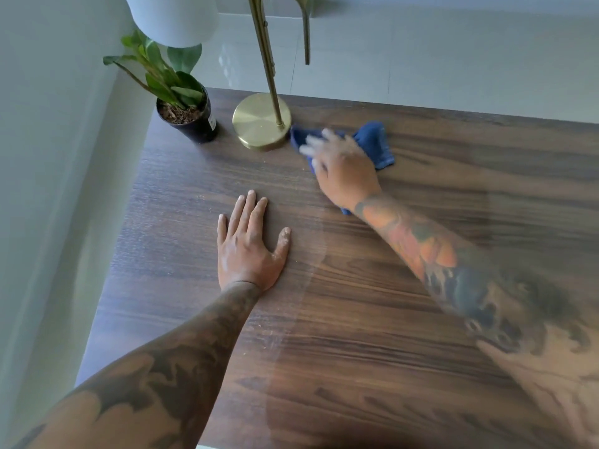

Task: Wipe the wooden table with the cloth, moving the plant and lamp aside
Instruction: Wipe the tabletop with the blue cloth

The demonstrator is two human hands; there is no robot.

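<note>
The dark wooden table (405, 286) fills most of the view. My right hand (343, 170) presses flat on a blue cloth (376, 140) near the table's far edge; it is blurred, and the cloth touches the lamp's base. My left hand (249, 244) lies flat on the bare wood, fingers straight, holding nothing. A brass lamp (261, 121) with a round base and thin stem stands at the far left. A potted plant (188, 115) in a black pot stands left of the lamp, close to the corner.
A white lampshade (173, 17) hangs over the plant. A wall (48, 157) runs along the table's left edge, and pale floor tiles (453, 66) lie beyond the far edge. Fine crumbs or dust speckle the wood on the left half.
</note>
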